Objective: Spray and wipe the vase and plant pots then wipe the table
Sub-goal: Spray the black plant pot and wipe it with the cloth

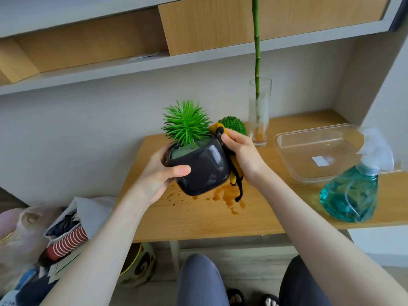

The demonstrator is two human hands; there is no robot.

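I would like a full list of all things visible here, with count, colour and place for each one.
plant pot: one, black, spiky green plant, held tilted above table
cloth: one, yellow with black trim, against pot's right side
round plant: one, green, behind right hand
vase: one, clear glass, green stem, back of table
tray: one, clear, table right
spray bottle: one, teal, near right edge
table: one, wooden, brown stains
left hand: grips pot
right hand: presses cloth
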